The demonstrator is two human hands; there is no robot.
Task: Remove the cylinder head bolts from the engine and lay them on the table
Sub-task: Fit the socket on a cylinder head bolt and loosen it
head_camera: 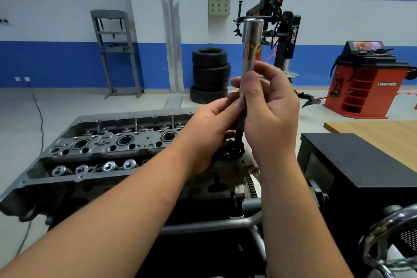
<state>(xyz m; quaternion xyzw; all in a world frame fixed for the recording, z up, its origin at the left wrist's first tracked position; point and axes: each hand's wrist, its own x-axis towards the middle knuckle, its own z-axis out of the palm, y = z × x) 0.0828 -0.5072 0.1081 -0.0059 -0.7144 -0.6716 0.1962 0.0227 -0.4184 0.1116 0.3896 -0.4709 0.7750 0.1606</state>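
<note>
A long chrome socket (250, 52) is held upright above the engine (108, 156). It is gripped by the right hand (270, 106), whose fingers are curled around its lower part. Just below, a dark bolt (239, 140) sticking out of the socket's bottom end is pinched by the left hand (209, 124). The wooden tabletop (383, 135) is seen at the right, well apart. Behind, 4 stacked tyres (210, 75) are standing by the wall.

The engine (108, 156) sits left, a box (352, 165) right of it, the table (383, 133) behind the box. Both hands (268, 106) hold a socket (250, 52) upright above the engine; tyres (209, 74) stand behind.
</note>
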